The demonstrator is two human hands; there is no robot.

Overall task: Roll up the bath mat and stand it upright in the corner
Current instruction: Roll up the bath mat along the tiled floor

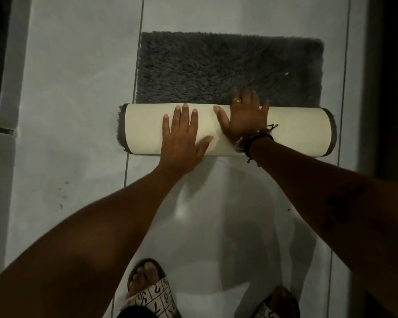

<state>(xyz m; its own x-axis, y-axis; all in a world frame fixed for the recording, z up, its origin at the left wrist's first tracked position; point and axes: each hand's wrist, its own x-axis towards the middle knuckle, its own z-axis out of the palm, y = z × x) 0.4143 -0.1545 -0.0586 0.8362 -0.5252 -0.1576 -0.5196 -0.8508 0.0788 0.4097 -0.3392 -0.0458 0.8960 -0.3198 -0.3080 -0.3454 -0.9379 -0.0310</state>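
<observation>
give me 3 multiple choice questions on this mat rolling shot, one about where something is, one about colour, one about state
1. Where is the ring?
A. on a finger of the right hand
B. on the left hand
C. on the floor

2. What colour is the mat's shaggy pile?
A. red
B. dark grey
C. white

3. How far along is the bath mat?
A. fully flat
B. standing in the corner
C. partly rolled, the rest flat

Answers:
1 A: the gold ring sits on a finger of the right hand, while the left hand is bare.
2 B: the unrolled pile is dark grey; only the backing is cream.
3 C: the bath mat shows a cream roll under both flat palms, with the pile spread on the tiled floor beyond.
</observation>
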